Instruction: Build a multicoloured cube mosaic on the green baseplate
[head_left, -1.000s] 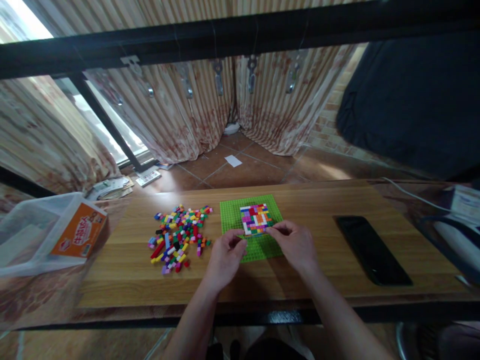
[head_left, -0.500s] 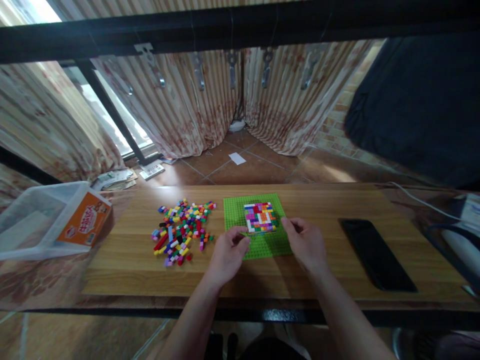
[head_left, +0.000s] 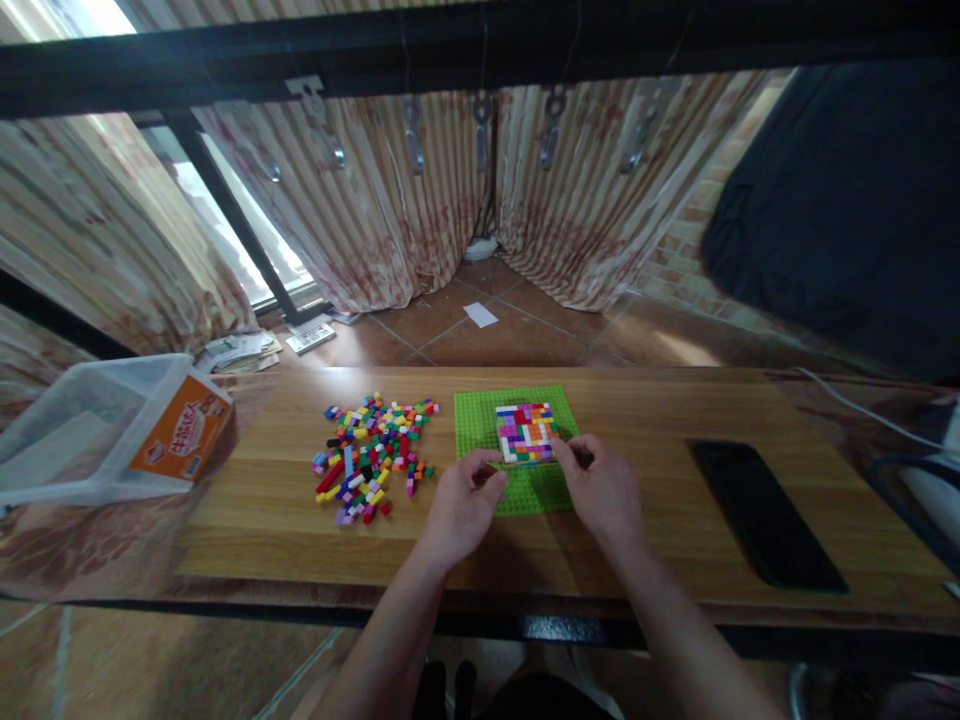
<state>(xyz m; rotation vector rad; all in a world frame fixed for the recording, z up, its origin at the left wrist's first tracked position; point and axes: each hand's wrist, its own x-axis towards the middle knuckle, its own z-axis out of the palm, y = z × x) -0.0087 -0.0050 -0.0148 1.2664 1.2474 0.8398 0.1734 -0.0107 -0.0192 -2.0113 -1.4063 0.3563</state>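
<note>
A low square block of many-coloured toy bricks sits on a green studded baseplate. My left hand is at the block's near left corner, index finger reaching to its edge. A gap shows between that finger and the thumb. From the other side, my right hand meets the block's near right corner, with thumb and fingers bent together at the tips. Whatever lies between those tips is hidden or too small to make out. Loose coloured bricks are heaped left of the baseplate.
Everything stands on a wooden tabletop. A dark phone lies at the right. Beyond the left end stands a clear plastic bin with an orange label. A black bar with hanging hooks crosses above, in front of curtains.
My right hand has moved left, from beside the block onto its near right corner. My left hand stays by the left corner. The whole view has shifted slightly.
</note>
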